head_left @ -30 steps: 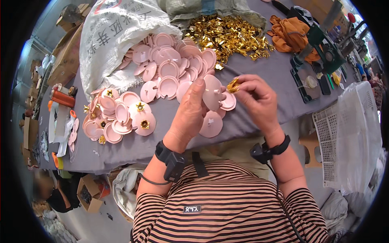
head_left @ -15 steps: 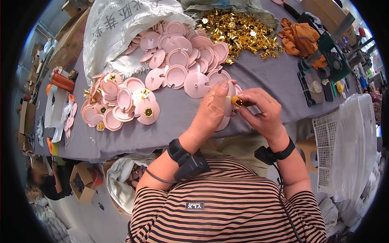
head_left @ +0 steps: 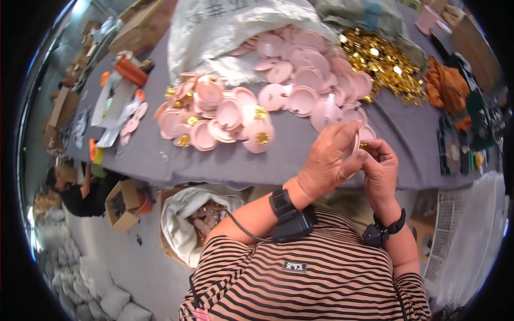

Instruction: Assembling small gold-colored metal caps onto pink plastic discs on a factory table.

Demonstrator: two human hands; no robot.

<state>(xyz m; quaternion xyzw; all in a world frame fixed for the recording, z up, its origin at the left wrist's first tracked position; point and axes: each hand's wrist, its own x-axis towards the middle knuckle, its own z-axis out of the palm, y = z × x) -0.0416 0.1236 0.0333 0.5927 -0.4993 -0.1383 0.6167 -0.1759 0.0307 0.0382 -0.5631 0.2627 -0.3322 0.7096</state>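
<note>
My left hand is closed on a round pink plastic disc, which stands nearly edge-on. My right hand is pinched against the disc's right face, with a small gold metal fitting between its fingertips. The fingers hide most of the fitting, so I cannot tell whether it sits in the disc. Just beyond my hands spreads a heap of bare pink discs, some with a notch in the rim. To the left lies a second pile of pink discs, several bearing gold fittings.
Loose gold fittings lie heaped at the far right of the grey-covered table. A white woven sack stands behind the discs. Orange cloth and a dark green tool stand are on the right. Below the table, an open sack holds pink pieces.
The view has swung left, so the table's things appear farther right. My hands remain together on the disc; the right fingers have closed in on it, and the gold fitting is now mostly covered.
</note>
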